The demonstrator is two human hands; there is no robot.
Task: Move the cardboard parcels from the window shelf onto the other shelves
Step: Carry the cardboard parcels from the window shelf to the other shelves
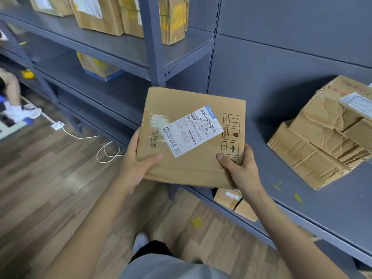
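Observation:
A flat cardboard parcel [187,170] with a white shipping label on top is held level in front of the grey metal shelf [302,200]. My left hand [136,160] grips its near left corner, thumb on top. At the near right corner my right hand [241,170] grips it the same way. The parcel's far edge reaches over the shelf's left end. A crumpled cardboard parcel [322,141] lies on the same shelf to the right.
Upper shelves at the left hold several upright parcels [100,15], and one yellow-taped parcel [98,67] sits a level lower. Small boxes [229,198] lie below the shelf board. A white cable [104,150] trails on the wooden floor. Another person's leg [14,97] shows far left.

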